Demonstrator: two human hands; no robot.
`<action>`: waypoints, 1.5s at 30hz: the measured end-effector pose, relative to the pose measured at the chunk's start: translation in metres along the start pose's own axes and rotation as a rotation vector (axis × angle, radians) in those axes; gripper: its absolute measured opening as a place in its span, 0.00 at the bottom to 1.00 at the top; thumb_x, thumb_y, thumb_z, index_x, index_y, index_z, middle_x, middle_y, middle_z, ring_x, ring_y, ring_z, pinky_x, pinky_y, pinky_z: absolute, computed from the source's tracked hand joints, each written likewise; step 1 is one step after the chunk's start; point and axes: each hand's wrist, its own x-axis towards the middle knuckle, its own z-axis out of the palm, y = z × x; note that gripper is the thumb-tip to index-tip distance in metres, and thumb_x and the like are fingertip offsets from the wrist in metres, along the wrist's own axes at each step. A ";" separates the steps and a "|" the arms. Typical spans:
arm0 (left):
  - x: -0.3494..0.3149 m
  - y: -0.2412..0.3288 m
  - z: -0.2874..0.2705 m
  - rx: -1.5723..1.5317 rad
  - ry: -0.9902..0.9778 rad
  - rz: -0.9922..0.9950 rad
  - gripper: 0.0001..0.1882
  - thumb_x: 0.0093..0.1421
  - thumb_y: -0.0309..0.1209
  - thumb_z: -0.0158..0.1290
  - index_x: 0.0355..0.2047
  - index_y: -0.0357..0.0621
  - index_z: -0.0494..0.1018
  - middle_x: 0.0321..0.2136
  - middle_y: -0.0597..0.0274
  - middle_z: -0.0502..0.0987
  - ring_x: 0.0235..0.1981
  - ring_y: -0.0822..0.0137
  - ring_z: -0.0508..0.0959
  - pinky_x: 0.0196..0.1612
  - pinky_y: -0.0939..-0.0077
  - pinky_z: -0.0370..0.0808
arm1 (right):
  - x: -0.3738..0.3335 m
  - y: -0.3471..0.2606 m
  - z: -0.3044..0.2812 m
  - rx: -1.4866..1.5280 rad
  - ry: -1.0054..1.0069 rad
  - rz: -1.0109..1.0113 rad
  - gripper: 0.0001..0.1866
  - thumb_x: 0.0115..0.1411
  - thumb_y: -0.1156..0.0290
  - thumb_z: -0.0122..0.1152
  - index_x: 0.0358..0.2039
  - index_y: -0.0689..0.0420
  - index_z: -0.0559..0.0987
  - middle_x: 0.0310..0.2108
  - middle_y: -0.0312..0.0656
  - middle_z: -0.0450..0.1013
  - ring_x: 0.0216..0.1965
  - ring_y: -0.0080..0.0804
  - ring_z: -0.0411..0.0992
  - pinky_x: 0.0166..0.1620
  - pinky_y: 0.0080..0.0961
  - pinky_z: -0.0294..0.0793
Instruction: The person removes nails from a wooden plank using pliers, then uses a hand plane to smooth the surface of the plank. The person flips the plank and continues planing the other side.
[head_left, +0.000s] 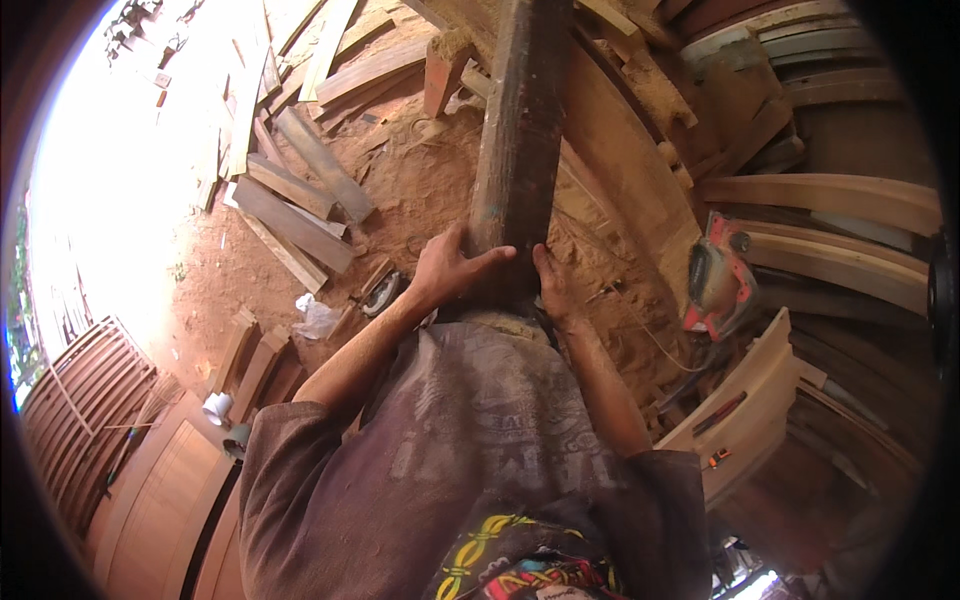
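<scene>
A long dark plank (pixel 522 120) runs from the near middle to the far edge of the scene. The left hand (pixel 445 270) grips its near end on the left, thumb across the top; the right hand (pixel 560 295) holds it on the right. A red power tool (pixel 718 280) sits further right; loose boards (pixel 297 222) lie on reddish ground (pixel 225 265) at far left.

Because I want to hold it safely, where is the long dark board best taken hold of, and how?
Probably near its close end: the long dark board points away from the body, so its parallel edges suit one grip from each side. The left grip and right grip flank it there.
</scene>
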 end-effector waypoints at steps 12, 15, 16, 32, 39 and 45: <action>0.000 0.023 0.013 0.059 0.008 0.469 0.31 0.60 0.57 0.68 0.38 0.38 0.72 0.34 0.47 0.80 0.37 0.43 0.83 0.40 0.50 0.78 | -0.002 0.007 0.026 0.730 0.021 0.198 0.29 0.81 0.47 0.39 0.66 0.56 0.74 0.54 0.41 0.79 0.50 0.30 0.80 0.49 0.30 0.84; 0.014 0.011 0.014 -0.135 -0.076 0.378 0.30 0.64 0.56 0.66 0.40 0.36 0.77 0.37 0.47 0.83 0.40 0.54 0.85 0.43 0.56 0.80 | -0.002 0.012 0.024 0.717 0.076 0.221 0.30 0.81 0.47 0.40 0.67 0.56 0.74 0.54 0.42 0.79 0.51 0.31 0.80 0.51 0.30 0.83; 0.013 0.002 0.017 -0.221 -0.119 0.342 0.30 0.65 0.55 0.65 0.41 0.35 0.79 0.38 0.48 0.84 0.41 0.57 0.86 0.44 0.58 0.80 | -0.006 0.016 0.024 0.697 0.087 0.218 0.30 0.81 0.47 0.40 0.67 0.56 0.74 0.54 0.42 0.79 0.51 0.31 0.80 0.51 0.30 0.83; 0.065 -0.033 0.052 -0.997 -0.785 -0.288 0.47 0.74 0.70 0.38 0.76 0.44 0.60 0.72 0.48 0.68 0.70 0.50 0.69 0.73 0.51 0.64 | -0.017 -0.014 0.005 0.062 0.276 -0.147 0.33 0.78 0.50 0.52 0.72 0.61 0.67 0.64 0.52 0.73 0.65 0.45 0.73 0.66 0.40 0.72; 0.051 -0.019 0.038 -1.239 -0.758 -0.201 0.43 0.77 0.66 0.36 0.76 0.45 0.60 0.69 0.47 0.69 0.69 0.54 0.70 0.73 0.59 0.67 | -0.032 -0.070 0.038 -0.363 0.270 -0.284 0.47 0.68 0.44 0.68 0.74 0.62 0.61 0.66 0.64 0.66 0.67 0.59 0.68 0.67 0.48 0.71; 0.053 -0.040 0.026 -1.271 -0.702 -0.001 0.39 0.79 0.62 0.36 0.75 0.45 0.61 0.66 0.47 0.72 0.64 0.54 0.76 0.68 0.57 0.75 | -0.023 -0.075 0.061 -0.487 0.301 -0.447 0.53 0.63 0.37 0.70 0.70 0.68 0.63 0.60 0.65 0.70 0.62 0.60 0.71 0.63 0.50 0.74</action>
